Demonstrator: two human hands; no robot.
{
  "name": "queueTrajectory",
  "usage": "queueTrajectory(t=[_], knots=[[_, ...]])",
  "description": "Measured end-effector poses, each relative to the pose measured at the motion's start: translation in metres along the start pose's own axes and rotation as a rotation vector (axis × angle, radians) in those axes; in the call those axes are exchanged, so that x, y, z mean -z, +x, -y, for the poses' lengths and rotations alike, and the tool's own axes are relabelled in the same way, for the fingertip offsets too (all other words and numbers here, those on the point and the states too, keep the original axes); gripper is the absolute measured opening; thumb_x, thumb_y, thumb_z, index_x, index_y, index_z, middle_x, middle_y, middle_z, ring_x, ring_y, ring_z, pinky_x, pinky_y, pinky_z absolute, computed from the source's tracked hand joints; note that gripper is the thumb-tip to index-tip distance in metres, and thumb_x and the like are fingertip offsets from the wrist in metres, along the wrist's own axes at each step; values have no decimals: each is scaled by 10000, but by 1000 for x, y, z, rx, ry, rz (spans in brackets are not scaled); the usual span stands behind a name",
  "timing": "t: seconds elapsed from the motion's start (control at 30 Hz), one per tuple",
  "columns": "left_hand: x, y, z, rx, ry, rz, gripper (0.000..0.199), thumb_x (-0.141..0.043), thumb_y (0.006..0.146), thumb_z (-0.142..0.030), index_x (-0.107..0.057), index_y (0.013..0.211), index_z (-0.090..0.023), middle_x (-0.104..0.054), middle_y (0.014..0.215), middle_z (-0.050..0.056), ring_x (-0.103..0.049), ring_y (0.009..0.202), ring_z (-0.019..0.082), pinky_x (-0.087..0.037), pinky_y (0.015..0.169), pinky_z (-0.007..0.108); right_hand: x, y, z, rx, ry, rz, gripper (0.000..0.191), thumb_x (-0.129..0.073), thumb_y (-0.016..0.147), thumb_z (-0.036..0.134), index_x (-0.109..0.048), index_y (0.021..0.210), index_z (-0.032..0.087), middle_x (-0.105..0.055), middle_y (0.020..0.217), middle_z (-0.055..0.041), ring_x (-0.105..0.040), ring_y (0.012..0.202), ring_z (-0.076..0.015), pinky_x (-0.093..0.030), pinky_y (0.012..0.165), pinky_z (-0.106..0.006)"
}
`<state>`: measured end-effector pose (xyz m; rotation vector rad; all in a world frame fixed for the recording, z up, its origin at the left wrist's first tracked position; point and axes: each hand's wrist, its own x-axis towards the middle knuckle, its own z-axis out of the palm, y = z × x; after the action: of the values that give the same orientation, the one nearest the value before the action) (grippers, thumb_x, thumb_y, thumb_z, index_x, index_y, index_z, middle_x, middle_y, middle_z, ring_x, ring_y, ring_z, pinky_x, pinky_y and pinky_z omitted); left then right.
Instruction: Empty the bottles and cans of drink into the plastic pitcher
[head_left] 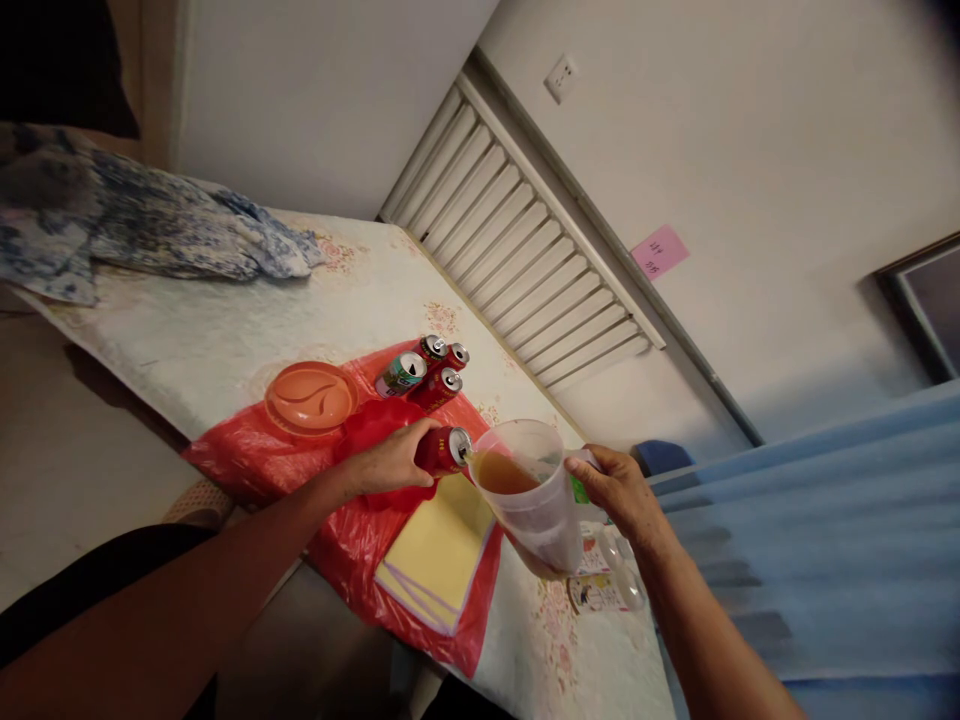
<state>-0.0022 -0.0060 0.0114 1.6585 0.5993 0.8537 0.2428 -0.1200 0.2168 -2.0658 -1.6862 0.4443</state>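
My left hand (390, 462) is wrapped round a red drink can (435, 452), whose opened top leans against the pitcher's rim. My right hand (616, 485) grips the handle of a translucent plastic pitcher (544, 525), tilted towards the can. Brown liquid (506, 473) lies inside the pitcher, close to the rim beside the can. Which way any liquid flows, I cannot tell. Below the can is a red plastic basin (373, 428), partly hidden by my left hand. A folded yellow cloth (439, 560) lies below the pitcher and can.
Several opened cans (403, 373) stand together behind the basin, beside an orange lid (311, 398). A red plastic sheet (345, 540) covers part of the table (360, 300). Printed glasses (600, 592) are right of the pitcher. A radiator (525, 240) runs along the wall; patterned fabric (187, 225) lies at left.
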Motion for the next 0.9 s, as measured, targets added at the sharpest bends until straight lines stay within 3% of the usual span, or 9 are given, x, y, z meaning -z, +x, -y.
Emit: queueTrajectory(t=[0.9], knots=[[1,0,2,-17,8,-7,622,-721,632,-269,-507,1215,-219,-652,1198,88,-630,1075,286,-504,875,356,-1,2,1,6,-16,22,506,-667,744,648,-518,599,187,-366,543,45,-312,523,-96,-239,466,-221]])
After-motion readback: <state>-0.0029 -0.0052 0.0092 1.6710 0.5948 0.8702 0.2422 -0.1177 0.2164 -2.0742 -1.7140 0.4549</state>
